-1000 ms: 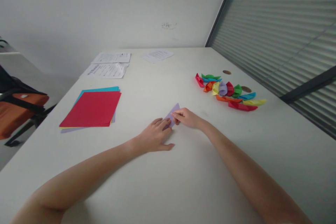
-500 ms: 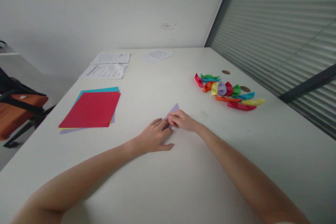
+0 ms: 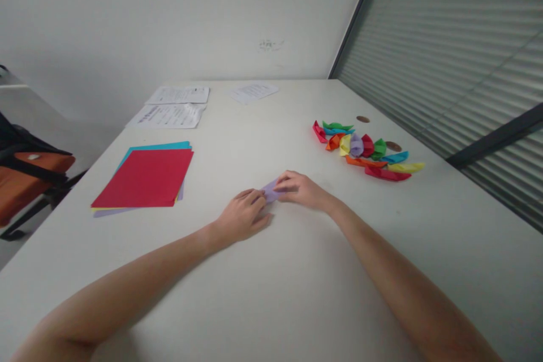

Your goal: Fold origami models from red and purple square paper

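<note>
A small folded piece of purple paper lies on the white table between my two hands, its ends partly hidden by fingers. My left hand rests on the table with its fingertips closed on the paper's left end. At the right end, my right hand grips the paper between thumb and fingers. Past my right hand sits a group of small folded paper pieces, among them a purple one, a yellow one and a long red one.
On the left lies a stack of coloured paper with a red sheet on top. Printed sheets lie farther back, another printed sheet near the wall. An orange chair stands beyond the left edge; window blinds border the right.
My right hand has shifted slightly right and its fingers have opened out along the paper. My left hand has drawn a little left, its thumb closer in. More of the purple paper's middle shows.
</note>
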{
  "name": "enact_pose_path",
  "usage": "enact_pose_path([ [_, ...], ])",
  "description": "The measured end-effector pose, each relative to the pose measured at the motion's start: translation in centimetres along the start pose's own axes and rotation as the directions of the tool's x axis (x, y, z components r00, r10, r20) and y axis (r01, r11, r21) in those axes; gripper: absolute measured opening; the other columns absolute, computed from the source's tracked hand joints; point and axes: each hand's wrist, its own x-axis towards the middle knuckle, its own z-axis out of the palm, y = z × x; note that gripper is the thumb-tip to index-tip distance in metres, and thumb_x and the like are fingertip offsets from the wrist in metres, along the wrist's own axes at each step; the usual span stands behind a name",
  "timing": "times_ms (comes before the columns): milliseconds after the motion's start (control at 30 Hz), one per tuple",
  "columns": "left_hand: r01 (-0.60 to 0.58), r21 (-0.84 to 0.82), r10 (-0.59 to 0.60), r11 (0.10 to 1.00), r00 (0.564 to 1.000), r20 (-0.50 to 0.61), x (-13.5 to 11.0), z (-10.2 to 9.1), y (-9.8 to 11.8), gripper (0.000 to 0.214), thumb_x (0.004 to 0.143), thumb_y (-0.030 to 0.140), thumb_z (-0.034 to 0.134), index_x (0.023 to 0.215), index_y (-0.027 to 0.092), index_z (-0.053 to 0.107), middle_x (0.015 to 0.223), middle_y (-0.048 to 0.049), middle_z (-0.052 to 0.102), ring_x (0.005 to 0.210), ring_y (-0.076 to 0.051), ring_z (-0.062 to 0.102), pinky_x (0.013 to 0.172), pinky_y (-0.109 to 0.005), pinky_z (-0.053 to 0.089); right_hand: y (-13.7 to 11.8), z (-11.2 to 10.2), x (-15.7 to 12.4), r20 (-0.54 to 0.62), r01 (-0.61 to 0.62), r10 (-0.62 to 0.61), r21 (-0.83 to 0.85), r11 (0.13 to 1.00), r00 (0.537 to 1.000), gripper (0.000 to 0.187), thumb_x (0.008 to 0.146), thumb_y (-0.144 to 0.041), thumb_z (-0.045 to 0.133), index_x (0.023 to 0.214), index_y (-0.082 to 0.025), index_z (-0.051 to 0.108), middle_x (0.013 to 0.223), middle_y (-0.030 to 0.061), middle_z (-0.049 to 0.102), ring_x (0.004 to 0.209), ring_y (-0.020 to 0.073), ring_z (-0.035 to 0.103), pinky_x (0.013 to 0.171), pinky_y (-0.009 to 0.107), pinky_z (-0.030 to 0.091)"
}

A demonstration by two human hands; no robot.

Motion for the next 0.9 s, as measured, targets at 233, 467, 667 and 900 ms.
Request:
enact_pose_path([
  [233, 0.077, 0.008, -0.077, 0.997, 0.997, 0.004, 0.8, -0.4, -0.9, 0.029, 0.086, 0.028, 0.059, 0.112, 0.016, 0.058, 0.106, -0.0112, 0.062, 0.092, -0.023, 0.063, 0.086, -0.04, 0.051, -1.0, 1.7, 0.1, 0.104, 0.263, -0.247, -0.547, 0.795, 0.963, 0.021, 0.095, -0.026, 0.053, 0.097, -0.02, 0.072, 0.087, 0.007, 0.068, 0.086, 0.0189, 0.055, 0.079, 0.034, 0.039],
  [467, 0.229, -0.241, -0.273, 0.943, 0.947, -0.169, 1.5, -2.6, -1.4, 0.018, 0.089, 0.024, 0.055, 0.09, 0.02, 0.072, 0.087, -0.008, 0.069, 0.079, -0.02, 0.063, 0.075, -0.037, 0.048, -3.0, 3.7, -0.3, -0.496, 0.07, -0.331, -0.473, 0.878, 0.803, 0.031, 0.092, -0.041, 0.055, 0.117, -0.023, 0.06, 0.109, 0.0111, 0.061, 0.106, 0.0239, 0.053, 0.09, 0.041, 0.04],
  [667, 0.261, -0.965, -0.717, 0.038, 0.68, 0.155, 2.7, -3.5, -0.9, 0.038, 0.067, 0.037, 0.08, 0.095, 0.015, 0.066, 0.086, -0.0063, 0.072, 0.073, -0.019, 0.067, 0.073, -0.036, 0.054, -3.0, 5.2, 0.6, -0.7, 0.016, 0.197, 0.285, 0.958, 0.686, 0.064, 0.088, -0.063, 0.043, 0.133, -0.018, 0.046, 0.108, 0.0121, 0.056, 0.092, 0.0208, 0.058, 0.078, 0.037, 0.048],
  [900, 0.263, -0.961, -0.706, -0.086, 0.664, 0.245, 2.9, -3.2, -0.9, 0.043, 0.057, 0.033, 0.087, 0.09, 0.011, 0.068, 0.083, -0.0081, 0.074, 0.078, -0.022, 0.069, 0.079, -0.039, 0.055, -2.9, 5.5, 0.9, -0.157, -0.237, 0.381, 0.558, 0.796, 0.911, 0.048, 0.069, -0.062, 0.069, 0.07, -0.014, 0.066, 0.06, -0.0012, 0.051, 0.056, 0.0103, 0.041, 0.053, 0.026, 0.032],
])
